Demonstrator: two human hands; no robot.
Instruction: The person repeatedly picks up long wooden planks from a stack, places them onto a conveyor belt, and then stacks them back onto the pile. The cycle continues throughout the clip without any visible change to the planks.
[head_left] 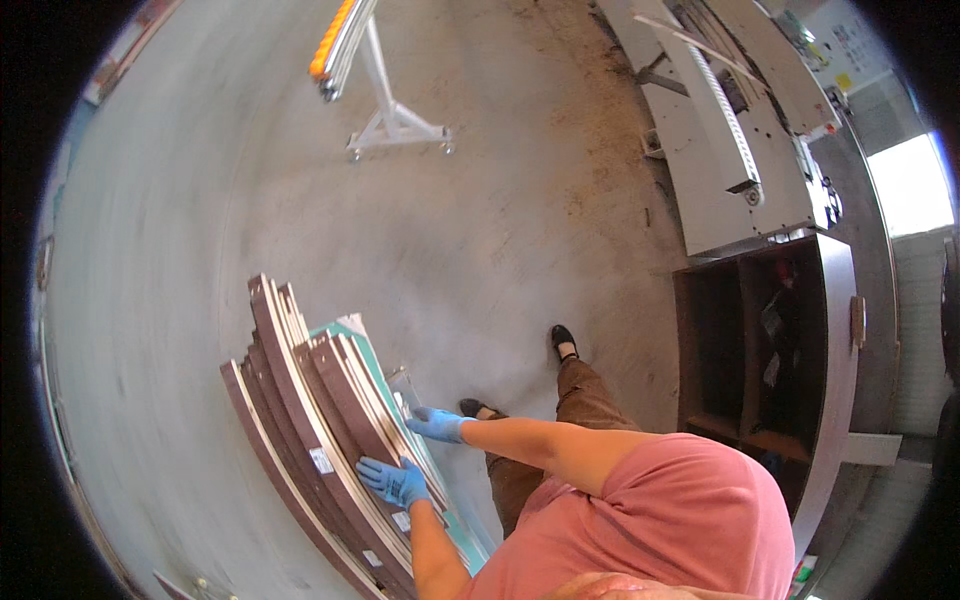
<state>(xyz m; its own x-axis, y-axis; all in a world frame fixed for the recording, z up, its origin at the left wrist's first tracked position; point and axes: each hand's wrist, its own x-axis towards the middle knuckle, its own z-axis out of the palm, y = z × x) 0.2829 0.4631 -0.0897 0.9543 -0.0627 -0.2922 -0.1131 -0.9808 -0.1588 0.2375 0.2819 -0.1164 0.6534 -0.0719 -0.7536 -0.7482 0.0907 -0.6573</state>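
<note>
A stack of long brown panels (pixel 345 395) with pale edges stands at the lower left, several deep, some with small white labels. My left hand (pixel 393 482), in a blue glove, lies on the panels with its fingers spread. A little farther up and to the right, my right hand (pixel 440 425), also gloved in blue, reaches the stack's right side with fingers stretched out. Its fingertips are at the panel edges, and I cannot tell how firmly they touch. Behind the panels on that side, a teal board (pixel 375 350) shows.
A white wheeled stand (pixel 392 125) with an orange-edged rail stands ahead on the concrete floor (pixel 480 210). To the right are a dark open cabinet (pixel 750 345) and a large grey machine (pixel 735 190) with a white slotted strip. My feet are just right of the stack.
</note>
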